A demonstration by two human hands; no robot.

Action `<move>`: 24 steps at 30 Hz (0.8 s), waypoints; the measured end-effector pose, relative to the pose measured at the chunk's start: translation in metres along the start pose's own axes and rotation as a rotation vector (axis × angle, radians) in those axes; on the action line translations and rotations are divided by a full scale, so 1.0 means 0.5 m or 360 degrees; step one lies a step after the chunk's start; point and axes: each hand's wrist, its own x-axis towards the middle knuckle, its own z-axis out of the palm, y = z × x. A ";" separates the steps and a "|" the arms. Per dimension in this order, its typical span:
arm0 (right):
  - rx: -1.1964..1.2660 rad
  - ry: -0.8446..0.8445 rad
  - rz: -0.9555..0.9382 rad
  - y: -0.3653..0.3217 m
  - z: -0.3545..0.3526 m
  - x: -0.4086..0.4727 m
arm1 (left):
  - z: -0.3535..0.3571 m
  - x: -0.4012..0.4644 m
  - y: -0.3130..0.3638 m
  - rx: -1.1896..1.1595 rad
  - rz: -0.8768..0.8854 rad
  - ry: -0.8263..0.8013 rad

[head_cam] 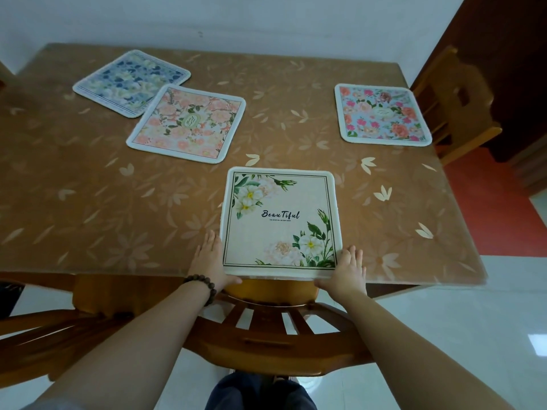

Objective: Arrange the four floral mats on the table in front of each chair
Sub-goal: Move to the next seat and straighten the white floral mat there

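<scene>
A brown leaf-patterned table against a pale wall, seen from the head camera. The left hand and right hand lie flat and open, flanking the cream mat at the near edge, squaring it before the near chair. The bright mat faces the right chair. The peach mat overlaps the blue mat far left; likely those need separating and placing next
</scene>
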 end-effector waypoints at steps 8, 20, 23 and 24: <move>-0.0049 0.0014 -0.0010 0.003 -0.004 -0.007 | 0.000 -0.005 0.005 0.0157 -0.0007 0.0003; -0.0357 0.0042 -0.0244 -0.046 -0.078 -0.018 | -0.100 -0.043 0.012 0.0179 -0.0117 0.0223; -0.0337 0.0128 -0.0402 -0.089 -0.105 -0.015 | -0.141 -0.059 0.009 0.0173 -0.0130 0.0344; -0.0342 0.0144 -0.0445 -0.107 -0.114 -0.014 | -0.154 -0.065 0.005 0.0160 -0.0145 0.0372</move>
